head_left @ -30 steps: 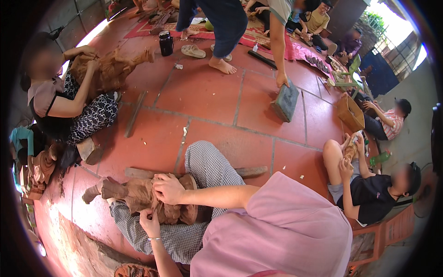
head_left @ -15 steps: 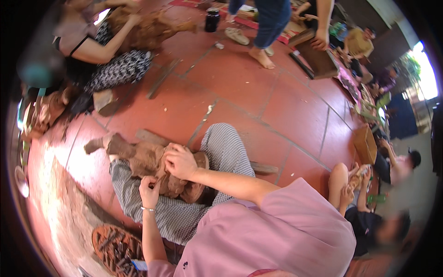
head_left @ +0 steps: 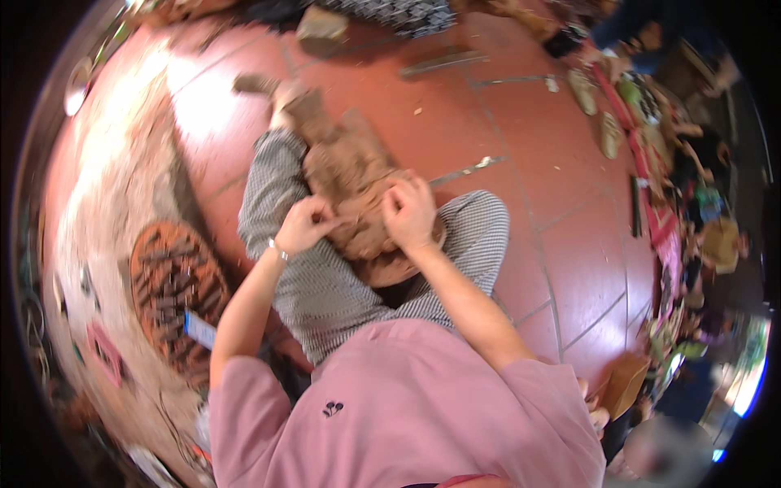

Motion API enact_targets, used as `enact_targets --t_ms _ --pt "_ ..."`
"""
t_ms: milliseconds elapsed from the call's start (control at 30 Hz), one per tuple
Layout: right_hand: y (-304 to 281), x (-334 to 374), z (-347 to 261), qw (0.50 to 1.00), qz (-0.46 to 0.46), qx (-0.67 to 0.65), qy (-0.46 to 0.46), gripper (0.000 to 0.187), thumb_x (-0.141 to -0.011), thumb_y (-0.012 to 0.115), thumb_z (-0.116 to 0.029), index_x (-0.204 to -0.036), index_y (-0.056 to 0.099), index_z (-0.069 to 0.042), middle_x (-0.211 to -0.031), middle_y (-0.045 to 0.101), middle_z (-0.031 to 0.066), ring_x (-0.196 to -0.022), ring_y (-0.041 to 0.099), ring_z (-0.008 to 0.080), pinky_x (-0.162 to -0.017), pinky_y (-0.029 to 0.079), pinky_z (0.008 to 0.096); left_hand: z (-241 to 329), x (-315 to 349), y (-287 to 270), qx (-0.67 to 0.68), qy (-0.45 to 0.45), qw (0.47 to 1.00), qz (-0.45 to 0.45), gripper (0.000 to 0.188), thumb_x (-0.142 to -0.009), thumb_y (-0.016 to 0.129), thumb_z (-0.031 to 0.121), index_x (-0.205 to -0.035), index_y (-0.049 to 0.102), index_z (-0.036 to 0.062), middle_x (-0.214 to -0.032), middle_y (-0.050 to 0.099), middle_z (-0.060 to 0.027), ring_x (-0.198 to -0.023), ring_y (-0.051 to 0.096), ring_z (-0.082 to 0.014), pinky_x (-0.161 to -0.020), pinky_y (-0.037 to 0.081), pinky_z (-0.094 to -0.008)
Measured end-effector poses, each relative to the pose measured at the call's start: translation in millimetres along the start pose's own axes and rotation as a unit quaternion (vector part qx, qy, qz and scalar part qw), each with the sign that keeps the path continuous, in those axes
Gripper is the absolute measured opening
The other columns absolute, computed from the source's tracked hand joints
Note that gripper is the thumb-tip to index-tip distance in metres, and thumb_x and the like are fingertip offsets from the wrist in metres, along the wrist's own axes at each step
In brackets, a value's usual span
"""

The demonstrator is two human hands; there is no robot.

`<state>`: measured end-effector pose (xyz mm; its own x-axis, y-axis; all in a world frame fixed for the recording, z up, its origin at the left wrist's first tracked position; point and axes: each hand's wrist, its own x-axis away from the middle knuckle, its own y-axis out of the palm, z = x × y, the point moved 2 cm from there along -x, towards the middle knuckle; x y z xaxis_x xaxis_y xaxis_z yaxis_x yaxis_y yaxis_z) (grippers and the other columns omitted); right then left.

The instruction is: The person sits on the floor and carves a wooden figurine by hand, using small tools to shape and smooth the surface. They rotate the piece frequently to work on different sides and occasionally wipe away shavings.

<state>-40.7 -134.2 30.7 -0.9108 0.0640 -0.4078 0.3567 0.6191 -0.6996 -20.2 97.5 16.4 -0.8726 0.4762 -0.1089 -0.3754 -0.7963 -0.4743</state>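
Across my lap, between my crossed legs, lies a lumpy brown carved piece [head_left: 346,167], possibly wood, its narrow end pointing to the far left. My left hand [head_left: 303,224] is closed in a pinch at the piece's left side; a thin sliver seems to stick out of the fingertips, too blurred to name. On the piece's right side rests my right hand [head_left: 411,211], fingers bent together against the surface. Whatever is under those fingers is hidden.
A big pale wooden slab [head_left: 122,203] runs along my left. Near it, a round orange-brown tray [head_left: 146,268] bears several short dark sticks. A wooden block [head_left: 322,31], a flat strip [head_left: 443,61] and pale shoes [head_left: 608,134] lie on the red tiles. Other people sit at the right.
My view has turned to the right and leaned down, so the scene has swung round. My right hand has shifted slightly along the brown piece; the left stays in a pinch beside it.
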Motion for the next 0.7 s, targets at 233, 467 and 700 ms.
enact_targets --t_ms 233,467,700 --pt "1.8 2.5 4.4 0.999 -0.035 0.01 -0.009 0.012 -0.085 0.063 -0.016 -0.081 0.066 -0.005 -0.105 0.07 0.0031 -0.119 0.054 0.0338 -0.099 0.044 0.041 7.6 -14.3 24.1 -0.07 0.012 0.993 0.094 0.012 -0.07 0.073 0.004 -0.078 0.064 0.0046 -0.08 0.062 -0.0083 -0.081 0.062 -0.0279 -0.072 0.051 -0.0359" --pt "1.3 5.3 6.6 0.997 -0.068 -0.009 0.02 0.015 -0.088 0.061 -0.017 -0.082 0.065 -0.004 -0.109 0.07 0.0029 -0.126 0.048 0.0319 -0.103 0.04 0.0402 -17.2 5.1 -1.6 0.178 -0.127 0.967 0.13 0.01 -0.088 0.063 0.002 -0.098 0.063 -0.0007 -0.08 0.062 0.0004 -0.068 0.053 -0.0054 -0.062 0.046 -0.0218" --pt "1.4 2.2 9.0 0.997 -0.07 -0.004 0.021 0.015 -0.089 0.061 -0.016 -0.082 0.065 -0.004 -0.11 0.07 0.0032 -0.127 0.048 0.0319 -0.104 0.039 0.0402 -16.7 11.0 9.2 0.202 -0.122 0.97 0.066 0.013 -0.083 0.068 0.002 -0.095 0.068 -0.0012 -0.081 0.067 -0.0026 -0.073 0.06 -0.0105 -0.067 0.05 -0.0262"
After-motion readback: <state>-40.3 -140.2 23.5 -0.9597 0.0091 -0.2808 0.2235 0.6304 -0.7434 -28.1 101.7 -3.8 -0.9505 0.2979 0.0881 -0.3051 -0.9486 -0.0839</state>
